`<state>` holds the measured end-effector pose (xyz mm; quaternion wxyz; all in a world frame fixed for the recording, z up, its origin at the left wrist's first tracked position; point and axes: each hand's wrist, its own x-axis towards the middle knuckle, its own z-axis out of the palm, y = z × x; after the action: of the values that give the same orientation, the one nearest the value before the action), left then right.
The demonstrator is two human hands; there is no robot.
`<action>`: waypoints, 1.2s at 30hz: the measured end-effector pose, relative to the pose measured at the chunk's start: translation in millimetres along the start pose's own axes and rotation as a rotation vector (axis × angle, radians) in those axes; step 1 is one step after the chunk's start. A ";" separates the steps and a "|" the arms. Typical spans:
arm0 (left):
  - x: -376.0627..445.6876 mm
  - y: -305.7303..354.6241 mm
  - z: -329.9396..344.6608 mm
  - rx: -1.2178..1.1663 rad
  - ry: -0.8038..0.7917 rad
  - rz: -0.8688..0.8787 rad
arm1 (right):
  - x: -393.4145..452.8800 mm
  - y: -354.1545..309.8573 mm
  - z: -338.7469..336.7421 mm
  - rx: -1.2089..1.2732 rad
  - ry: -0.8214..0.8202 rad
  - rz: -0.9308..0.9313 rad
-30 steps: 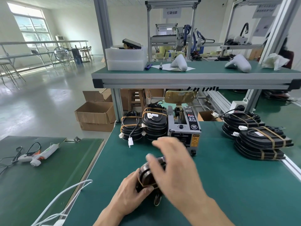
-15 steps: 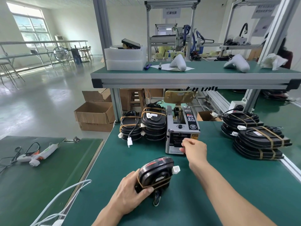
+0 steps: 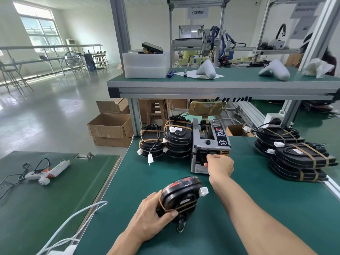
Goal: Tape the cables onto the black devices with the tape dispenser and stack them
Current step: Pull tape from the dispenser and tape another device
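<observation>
Holding: the left hand (image 3: 154, 214) grips a black device (image 3: 179, 196) on the green work mat (image 3: 257, 208), fingers behind its near left side and thumb curled over its near edge.
Black device: tilted up on edge, near the front middle of the mat; a tan tape band (image 3: 181, 207) crosses its face, a white connector (image 3: 203, 191) sticks out at its right, and a dark cable loop (image 3: 181, 224) hangs beneath it onto the mat.
Right hand: the right hand (image 3: 219, 165) reaches forward to the front of the tape dispenser (image 3: 209, 147), fingers curled at its outlet slot; whether they pinch a piece of tape cannot be told.
Tape dispenser: grey box with a black control panel, standing at the back middle of the mat, a tan tape roll (image 3: 206, 109) mounted above it.
Left stacks: two piles of taped black devices (image 3: 165, 139) stand just left of the dispenser, white plugs dangling from them.
Right stacks: more banded black devices (image 3: 298, 159) are piled well to the right, near the mat's edge.
Beyond: a glue gun (image 3: 48, 172) lies on the neighbouring bench at left; cardboard boxes (image 3: 110, 129) sit on the floor; white foam blocks (image 3: 145, 65) rest on the upper shelf.
</observation>
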<state>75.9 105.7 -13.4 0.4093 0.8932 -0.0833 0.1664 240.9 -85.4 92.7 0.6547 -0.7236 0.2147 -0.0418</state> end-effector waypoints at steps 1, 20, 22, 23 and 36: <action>-0.1 0.0 0.1 0.000 0.002 0.003 | 0.7 0.2 1.0 0.000 0.007 0.005; 0.3 0.6 -0.2 0.005 0.013 0.020 | -11.3 18.3 -16.6 0.198 -0.023 0.106; 0.3 1.3 0.5 -0.003 0.009 0.014 | -29.0 20.1 -35.1 0.205 -0.136 0.079; 0.5 1.2 0.6 -0.002 0.009 0.011 | -39.6 18.7 -45.5 0.207 -0.197 0.062; -1.0 1.2 1.1 0.068 0.042 0.055 | -124.8 6.4 -76.4 0.282 -0.563 -0.117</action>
<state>74.9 104.1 -13.6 0.3758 0.9002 -0.0937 0.1990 100.3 -111.1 124.7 0.7788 -0.6199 -0.0247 0.0933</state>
